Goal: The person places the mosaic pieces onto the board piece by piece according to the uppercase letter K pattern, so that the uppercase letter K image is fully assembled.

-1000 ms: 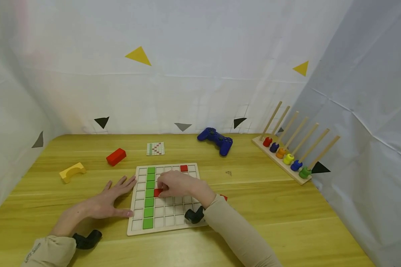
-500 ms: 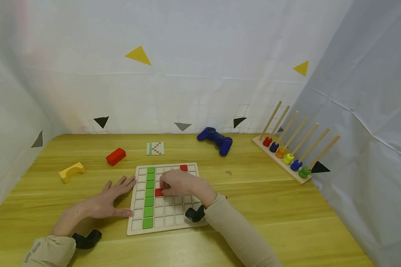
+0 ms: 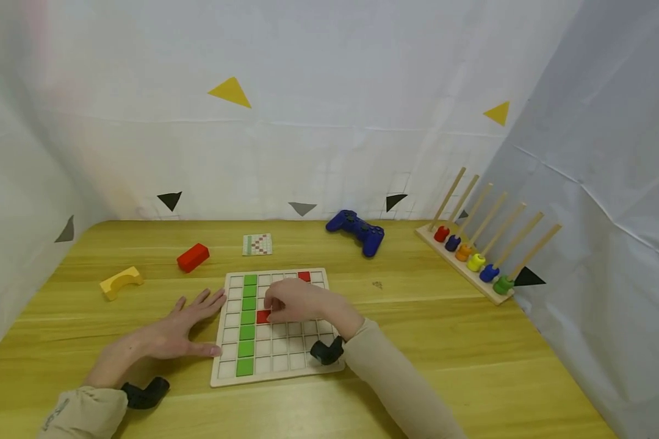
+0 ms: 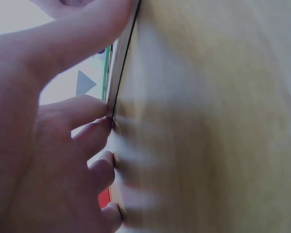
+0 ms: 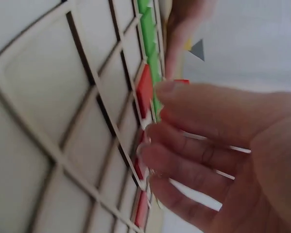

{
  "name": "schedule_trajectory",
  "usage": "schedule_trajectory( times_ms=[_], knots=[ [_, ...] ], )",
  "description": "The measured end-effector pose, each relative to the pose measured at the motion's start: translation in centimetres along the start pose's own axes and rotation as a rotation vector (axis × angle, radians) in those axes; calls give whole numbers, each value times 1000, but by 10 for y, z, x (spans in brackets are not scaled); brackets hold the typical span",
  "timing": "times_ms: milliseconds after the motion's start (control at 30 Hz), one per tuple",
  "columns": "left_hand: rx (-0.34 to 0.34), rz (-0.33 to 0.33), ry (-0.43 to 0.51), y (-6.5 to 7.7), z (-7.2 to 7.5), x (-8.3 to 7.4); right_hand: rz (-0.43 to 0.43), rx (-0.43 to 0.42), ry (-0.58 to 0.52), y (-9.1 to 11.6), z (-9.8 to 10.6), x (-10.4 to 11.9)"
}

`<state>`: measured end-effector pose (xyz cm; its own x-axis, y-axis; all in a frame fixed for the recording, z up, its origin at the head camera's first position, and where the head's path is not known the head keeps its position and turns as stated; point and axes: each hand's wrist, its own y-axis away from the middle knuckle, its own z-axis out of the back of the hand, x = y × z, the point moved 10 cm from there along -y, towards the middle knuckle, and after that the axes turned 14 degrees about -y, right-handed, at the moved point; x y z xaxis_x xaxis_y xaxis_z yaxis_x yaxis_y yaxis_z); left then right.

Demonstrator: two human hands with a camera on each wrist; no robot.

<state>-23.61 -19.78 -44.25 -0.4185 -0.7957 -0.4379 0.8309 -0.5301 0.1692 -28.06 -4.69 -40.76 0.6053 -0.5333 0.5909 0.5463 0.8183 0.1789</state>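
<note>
A square wooden grid board (image 3: 277, 381) lies on the table, with a column of green tiles (image 3: 246, 348) near its left side. Beside that column sits a red tile (image 3: 262, 316) in a cell. My right hand (image 3: 299, 300) hovers low over the board, its thumb and bent fingers right by this tile. In the right wrist view the red tile (image 5: 144, 90) lies just past the thumb tip, with a gap between thumb and fingers. My left hand (image 3: 176, 332) lies spread on the table, thumb and fingertips at the board's left edge.
Behind the board are a small pattern card (image 3: 257, 244) and a blue game controller (image 3: 356, 231). A red block (image 3: 193, 258) and a yellow arch block (image 3: 121, 282) lie at left. A peg stand (image 3: 464, 264) with coloured beads stands at right.
My right hand has drawn slightly to the right, leaving more of the red tile in view. My left hand stays in place. The right sleeve now covers a bit of red beyond the board.
</note>
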Motion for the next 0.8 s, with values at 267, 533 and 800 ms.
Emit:
schedule_trajectory(
  times_ms=[267, 533, 800],
  knots=[
    [-16, 0, -8, -1, 0, 0, 77, 28, -196, 40, 28, -12],
    [-6, -3, -5, -1, 0, 1, 51, 7, -354, 83, 43, -57],
    [-8, 1, -5, -1, 0, 0, 24, -63, -360, 112, 44, -93]
  ],
)
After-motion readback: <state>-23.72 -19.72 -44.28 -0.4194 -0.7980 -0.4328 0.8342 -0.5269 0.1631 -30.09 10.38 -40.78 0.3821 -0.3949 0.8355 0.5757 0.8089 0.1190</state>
